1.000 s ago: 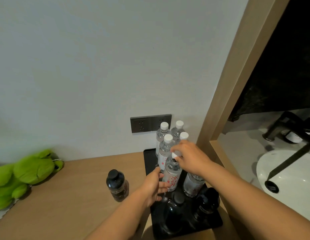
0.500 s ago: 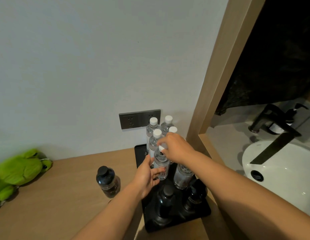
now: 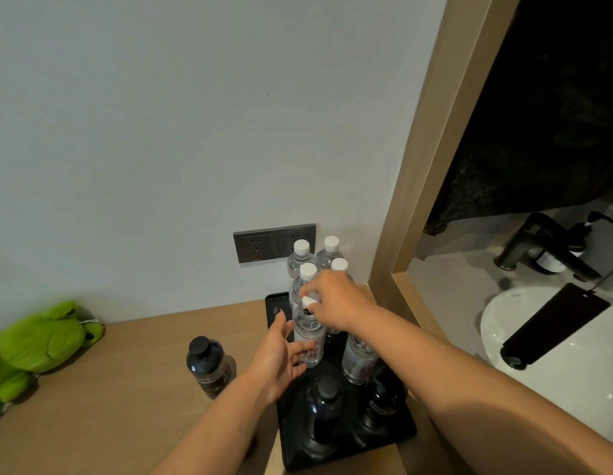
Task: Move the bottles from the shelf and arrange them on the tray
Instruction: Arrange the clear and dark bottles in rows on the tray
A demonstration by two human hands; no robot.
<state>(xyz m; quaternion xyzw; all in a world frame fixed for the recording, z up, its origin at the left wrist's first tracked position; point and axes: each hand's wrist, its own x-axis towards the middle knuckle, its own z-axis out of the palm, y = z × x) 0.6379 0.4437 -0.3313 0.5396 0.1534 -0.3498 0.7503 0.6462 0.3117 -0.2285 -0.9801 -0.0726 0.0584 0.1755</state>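
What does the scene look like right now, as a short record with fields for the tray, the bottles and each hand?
tray: black tray on the wooden counter, against the wall
clear bottles: six on the tray, white caps where visible
held bottle: clear bottle, upright, on the tray
right hand: right hand pinches the held bottle's cap from above
left hand: left hand, fingers straight, beside the held bottle's body
dark bottles: two on the tray's near end; a third dark bottle stands on the counter, left of the tray
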